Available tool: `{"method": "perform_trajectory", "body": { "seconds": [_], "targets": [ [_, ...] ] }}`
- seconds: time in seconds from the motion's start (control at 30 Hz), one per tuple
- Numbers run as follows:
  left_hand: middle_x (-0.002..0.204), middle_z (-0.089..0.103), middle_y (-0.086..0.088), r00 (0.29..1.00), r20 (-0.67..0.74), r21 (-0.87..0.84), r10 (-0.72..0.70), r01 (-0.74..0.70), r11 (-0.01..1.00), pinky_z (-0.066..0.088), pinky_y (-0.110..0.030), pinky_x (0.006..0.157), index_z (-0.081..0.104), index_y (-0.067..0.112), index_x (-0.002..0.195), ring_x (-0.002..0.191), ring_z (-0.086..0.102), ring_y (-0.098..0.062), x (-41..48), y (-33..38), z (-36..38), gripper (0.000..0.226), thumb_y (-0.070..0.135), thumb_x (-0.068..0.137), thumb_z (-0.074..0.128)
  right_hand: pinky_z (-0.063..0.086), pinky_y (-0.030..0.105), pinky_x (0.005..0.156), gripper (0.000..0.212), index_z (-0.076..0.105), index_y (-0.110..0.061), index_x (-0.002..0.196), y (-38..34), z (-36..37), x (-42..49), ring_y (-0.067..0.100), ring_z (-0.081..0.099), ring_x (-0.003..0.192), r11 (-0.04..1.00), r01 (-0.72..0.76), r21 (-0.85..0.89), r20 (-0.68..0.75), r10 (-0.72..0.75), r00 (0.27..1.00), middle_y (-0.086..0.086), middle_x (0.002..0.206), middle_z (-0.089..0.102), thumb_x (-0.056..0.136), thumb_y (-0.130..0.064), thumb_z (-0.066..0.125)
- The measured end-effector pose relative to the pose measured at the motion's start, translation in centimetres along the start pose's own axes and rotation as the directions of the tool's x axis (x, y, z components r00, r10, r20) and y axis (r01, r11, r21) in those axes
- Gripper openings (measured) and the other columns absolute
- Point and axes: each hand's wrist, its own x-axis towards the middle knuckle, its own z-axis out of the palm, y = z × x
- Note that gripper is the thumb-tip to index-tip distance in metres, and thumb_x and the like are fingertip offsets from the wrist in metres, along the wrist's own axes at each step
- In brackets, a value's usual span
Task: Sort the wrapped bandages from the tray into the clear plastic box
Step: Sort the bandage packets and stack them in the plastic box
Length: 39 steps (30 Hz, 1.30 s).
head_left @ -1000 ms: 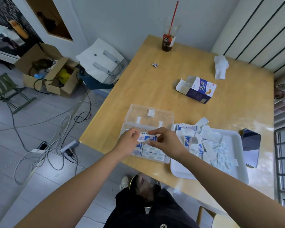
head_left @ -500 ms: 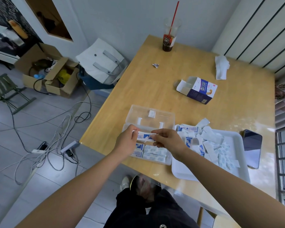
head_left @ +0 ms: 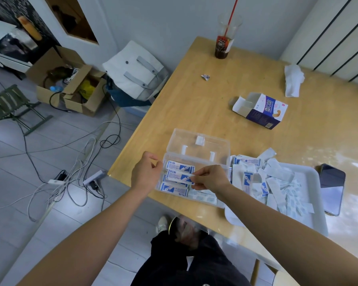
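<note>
**Bandage held over box**

A bandage [head_left: 179,176] is pinched at one end by the right hand [head_left: 208,179] over the box [head_left: 217,144]. The left hand [head_left: 146,174] is loosely curled, empty, beside the box. Others are piled in the tray [head_left: 316,205].

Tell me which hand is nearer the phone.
Right. The right hand, pinching a bandage over the clear plastic box, is left of the phone; the left hand is farther left, at the box's left end.

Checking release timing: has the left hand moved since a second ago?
Yes. The left hand let go of the wrapped bandage and shifted left, off the clear plastic box to beside its left wall.
</note>
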Motion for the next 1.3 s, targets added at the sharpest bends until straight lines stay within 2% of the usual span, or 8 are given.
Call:
{"method": "perform_trajectory", "body": {
  "seconds": [0.13, 0.33, 0.53, 0.7, 0.87, 1.03, 1.13, 1.3],
  "targets": [
    [0.069, 0.052, 0.005, 0.997, 0.078, 0.039, -0.023, 0.02, 0.999, 0.036, -0.027, 0.053, 0.054, 0.02, 0.106, 0.057, 0.048, -0.012, 0.0, -0.4, 0.6, 0.016, 0.026, 0.091, 0.057, 0.061, 0.041, 0.073, 0.009, 0.069, -0.003, 0.075, 0.3, 1.9, 1.6, 0.025, 0.072, 0.063, 0.989, -0.005, -0.149, -0.067, -0.006, 0.998, 0.014, 0.073, 0.072, 0.079, -0.004, 0.076],
    [0.066, 0.05, 0.005, 0.996, 0.085, 0.033, -0.013, 0.011, 0.999, 0.032, -0.027, 0.05, 0.056, 0.018, 0.104, 0.054, 0.046, -0.01, 0.0, -0.7, 0.6, 0.014, 0.02, 0.09, 0.057, 0.057, 0.026, 0.048, 0.015, 0.06, -0.004, 0.084, 0.7, 3.5, 1.6, 0.022, 0.065, 0.051, 0.983, -0.046, -0.177, -0.145, 0.02, 0.989, 0.017, 0.08, 0.069, 0.079, 0.001, 0.074],
    [0.065, 0.049, 0.006, 0.996, 0.093, 0.046, -0.006, 0.002, 0.999, 0.031, -0.024, 0.048, 0.055, 0.018, 0.107, 0.052, 0.045, -0.008, -0.2, -0.5, 0.4, 0.016, 0.019, 0.092, 0.056, 0.06, 0.032, 0.061, 0.023, 0.054, -0.01, 0.078, 1.0, 3.5, 1.2, 0.025, 0.07, 0.061, 0.967, -0.002, -0.255, -0.186, -0.047, 0.981, 0.013, 0.074, 0.071, 0.079, -0.009, 0.077],
    [0.065, 0.049, 0.007, 0.995, 0.103, 0.065, 0.0, -0.006, 0.998, 0.031, -0.024, 0.049, 0.054, 0.017, 0.109, 0.053, 0.045, -0.008, -0.4, -0.3, 0.2, 0.018, 0.019, 0.091, 0.056, 0.055, 0.019, 0.052, 0.018, 0.063, -0.008, 0.078, 0.8, 3.3, 1.2, 0.014, 0.064, 0.053, 0.949, -0.01, -0.315, -0.157, -0.042, 0.987, 0.01, 0.076, 0.072, 0.081, -0.019, 0.076],
    [0.065, 0.049, 0.006, 0.995, 0.104, 0.078, 0.009, -0.017, 0.997, 0.032, -0.025, 0.049, 0.052, 0.016, 0.113, 0.054, 0.046, -0.009, -0.4, -0.1, 0.1, 0.022, 0.018, 0.092, 0.055, 0.056, 0.023, 0.052, 0.016, 0.061, -0.007, 0.078, 0.7, 3.3, 1.2, 0.015, 0.061, 0.05, 0.961, -0.004, -0.277, -0.163, -0.043, 0.986, 0.011, 0.077, 0.07, 0.083, -0.015, 0.074],
    [0.068, 0.051, 0.005, 0.995, 0.098, 0.097, 0.02, -0.03, 0.995, 0.034, -0.024, 0.05, 0.049, 0.016, 0.117, 0.056, 0.048, -0.009, -0.7, -0.3, 0.2, 0.025, 0.02, 0.093, 0.055, 0.06, 0.033, 0.065, 0.025, 0.051, -0.007, 0.074, 0.6, 3.4, 1.1, 0.02, 0.064, 0.058, 0.957, -0.051, -0.285, -0.164, 0.004, 0.987, 0.015, 0.077, 0.07, 0.09, -0.019, 0.065],
    [0.064, 0.052, 0.004, 0.997, 0.076, 0.101, 0.033, -0.04, 0.994, 0.037, -0.026, 0.05, 0.046, 0.016, 0.117, 0.054, 0.048, -0.011, -0.9, -0.5, 0.2, 0.027, 0.021, 0.093, 0.055, 0.054, 0.03, 0.055, 0.022, 0.041, -0.009, 0.081, 0.3, 3.4, 0.9, 0.022, 0.061, 0.057, 0.983, -0.109, -0.151, -0.148, 0.087, 0.985, 0.017, 0.078, 0.065, 0.096, -0.017, 0.056],
    [0.062, 0.052, 0.004, 0.996, 0.07, 0.115, 0.053, -0.061, 0.991, 0.044, -0.035, 0.056, 0.044, 0.017, 0.118, 0.055, 0.049, -0.015, -1.2, -0.4, 0.3, 0.027, 0.022, 0.094, 0.055, 0.041, 0.026, 0.047, 0.018, 0.059, 0.002, 0.087, 0.0, 3.8, 1.8, 0.02, 0.053, 0.054, 0.988, -0.152, -0.035, -0.171, 0.144, 0.975, 0.012, 0.068, 0.059, 0.096, -0.008, 0.048]
  ]
}}
